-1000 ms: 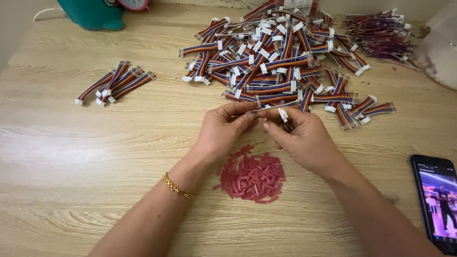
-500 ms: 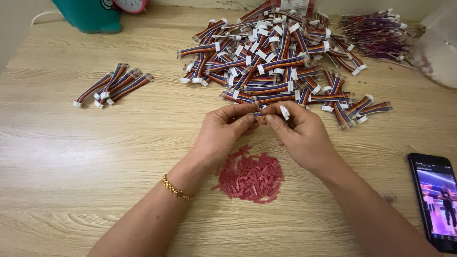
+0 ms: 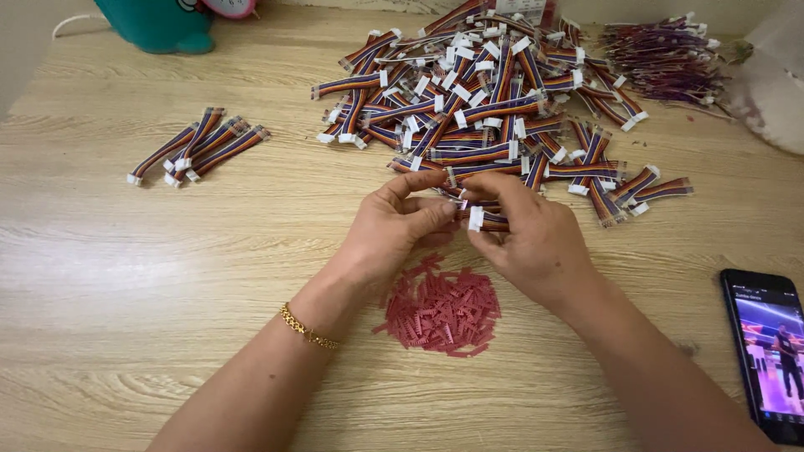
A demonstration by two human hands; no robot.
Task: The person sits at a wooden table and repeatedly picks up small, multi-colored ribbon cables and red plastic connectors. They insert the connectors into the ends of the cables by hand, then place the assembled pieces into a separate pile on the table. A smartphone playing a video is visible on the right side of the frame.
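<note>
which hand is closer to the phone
Right. The right hand is over the middle of the table, left of the phone at the right edge; the left hand is farther left, beyond the right hand.

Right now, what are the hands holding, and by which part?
Both hands, left and right, pinch one short multicoloured ribbon cable between them, at its white-connector end, by the fingertips. The exact grip spot is partly hidden.

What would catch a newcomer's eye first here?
The big heap of rainbow ribbon cables at the table's far centre, then the two hands, left hand and right hand, pinching one cable together just before it. Beneath them lies a small pile of red plastic strips.
</note>
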